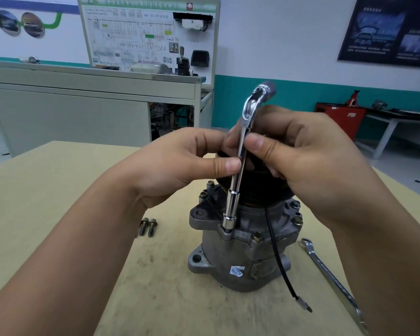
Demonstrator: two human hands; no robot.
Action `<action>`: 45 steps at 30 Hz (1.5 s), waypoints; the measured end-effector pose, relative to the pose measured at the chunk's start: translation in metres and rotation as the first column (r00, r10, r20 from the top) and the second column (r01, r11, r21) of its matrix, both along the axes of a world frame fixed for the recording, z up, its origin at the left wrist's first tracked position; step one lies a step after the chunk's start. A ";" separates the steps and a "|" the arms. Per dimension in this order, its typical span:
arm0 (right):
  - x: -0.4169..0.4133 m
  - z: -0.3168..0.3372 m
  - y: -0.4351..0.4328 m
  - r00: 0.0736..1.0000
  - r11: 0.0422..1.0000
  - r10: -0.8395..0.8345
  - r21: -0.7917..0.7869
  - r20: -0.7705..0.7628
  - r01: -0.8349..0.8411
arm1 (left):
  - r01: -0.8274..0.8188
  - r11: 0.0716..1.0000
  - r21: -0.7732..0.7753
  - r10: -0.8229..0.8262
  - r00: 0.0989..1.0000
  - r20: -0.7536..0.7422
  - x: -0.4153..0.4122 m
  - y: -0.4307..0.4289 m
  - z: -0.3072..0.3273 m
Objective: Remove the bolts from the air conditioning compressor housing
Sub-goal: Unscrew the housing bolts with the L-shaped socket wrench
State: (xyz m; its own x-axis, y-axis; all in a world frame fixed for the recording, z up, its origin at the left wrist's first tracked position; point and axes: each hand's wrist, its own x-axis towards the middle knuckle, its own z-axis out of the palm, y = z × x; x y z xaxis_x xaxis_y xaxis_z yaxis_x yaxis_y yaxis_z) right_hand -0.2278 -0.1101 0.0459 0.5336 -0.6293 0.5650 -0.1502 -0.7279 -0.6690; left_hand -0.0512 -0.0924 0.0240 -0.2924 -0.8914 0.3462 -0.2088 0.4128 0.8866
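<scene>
While two freed bolts (148,226) lie beside the compressor housing (228,260), my left hand (180,166) and right hand (301,151) pinch the socket wrench (233,197); several seated bolts (256,237) remain.

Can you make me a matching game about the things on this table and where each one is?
Things: 1 socket wrench; 2 loose bolts; 3 spanner; 4 black cable.
Places: A on the table, right of the compressor; B pinched by the left hand and right hand; C trailing down the compressor; D on the table, left of the compressor.
Pairs: 1-B, 2-D, 3-A, 4-C.
</scene>
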 end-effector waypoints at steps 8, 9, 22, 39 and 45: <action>-0.001 -0.002 0.001 0.998 0.997 -0.015 0.074 0.055 0.010 | -0.030 0.999 0.022 0.029 0.999 0.021 0.000 -0.001 0.002; -0.001 -0.003 0.001 0.997 0.996 -0.019 0.094 0.069 0.013 | -0.031 0.999 0.022 0.030 0.999 0.020 0.000 -0.001 0.002; 0.002 -0.002 0.001 0.998 0.999 -0.042 -0.006 0.036 0.042 | -0.036 0.999 0.011 0.036 0.999 -0.015 -0.002 0.002 0.002; 0.003 -0.004 0.001 0.991 0.995 -0.060 0.082 0.118 0.051 | -0.065 0.997 0.039 0.064 0.998 0.019 -0.007 0.003 0.006; 0.001 -0.003 0.000 0.996 0.998 -0.041 0.053 0.080 0.037 | -0.072 0.997 0.014 0.072 0.997 0.003 -0.003 0.002 0.003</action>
